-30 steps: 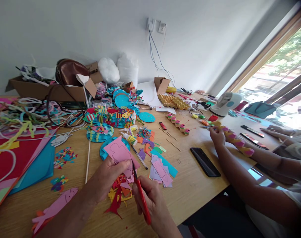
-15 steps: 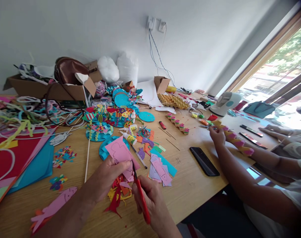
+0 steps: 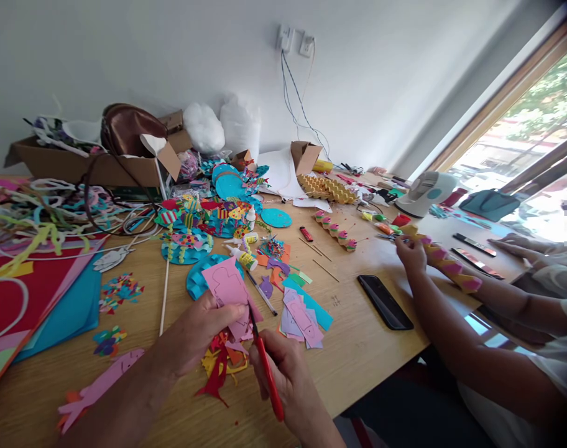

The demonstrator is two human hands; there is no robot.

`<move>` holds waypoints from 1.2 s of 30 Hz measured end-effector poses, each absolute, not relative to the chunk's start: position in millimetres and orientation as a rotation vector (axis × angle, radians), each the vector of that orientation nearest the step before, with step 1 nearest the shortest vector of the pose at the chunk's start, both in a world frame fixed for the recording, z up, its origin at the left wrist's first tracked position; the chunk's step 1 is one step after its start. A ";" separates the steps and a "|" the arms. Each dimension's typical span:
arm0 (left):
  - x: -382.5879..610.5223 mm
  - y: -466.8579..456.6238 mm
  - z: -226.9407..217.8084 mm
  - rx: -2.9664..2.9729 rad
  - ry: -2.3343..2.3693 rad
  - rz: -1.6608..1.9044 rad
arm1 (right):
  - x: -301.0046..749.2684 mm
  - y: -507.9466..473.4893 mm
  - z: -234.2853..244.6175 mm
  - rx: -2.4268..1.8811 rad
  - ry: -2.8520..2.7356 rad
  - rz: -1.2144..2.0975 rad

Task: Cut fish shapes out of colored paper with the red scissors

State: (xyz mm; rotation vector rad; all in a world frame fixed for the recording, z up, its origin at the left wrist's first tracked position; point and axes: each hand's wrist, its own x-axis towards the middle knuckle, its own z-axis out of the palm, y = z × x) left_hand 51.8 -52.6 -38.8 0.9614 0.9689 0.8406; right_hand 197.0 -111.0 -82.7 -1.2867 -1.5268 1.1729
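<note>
Between the thumb and fingers of my left hand (image 3: 213, 323) is a pink sheet of paper (image 3: 225, 283) with a drawn outline. My right hand (image 3: 283, 367) is wrapped round red-handled scissors (image 3: 268, 376). Their dark blades lie at the paper's right edge, close to my left thumb. Below the paper, red and yellow paper scraps (image 3: 221, 367) lie on the table. A pink paper fish (image 3: 104, 379) rests under my left forearm, partly hidden. To the right of the paper are a pen (image 3: 261, 294) and a small pile of lilac and pink cut papers (image 3: 303, 320).
A black phone (image 3: 385, 303) lies to the right. Beside it a co-worker's hands hold a yellow and pink egg-carton strip (image 3: 444, 261). Glue bottles (image 3: 244, 257), blue paper discs (image 3: 276, 218) and a wooden stick (image 3: 165, 295) lie ahead. Coloured paper sheets (image 3: 73, 317) are at left.
The view has shifted very slightly. My hands, the pink paper and the scissors keep nearly the same positions.
</note>
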 end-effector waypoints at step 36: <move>51.8 -50.8 -39.6 1.012 1.010 0.819 | 198.3 -112.3 -89.0 -1.265 -1.524 1.183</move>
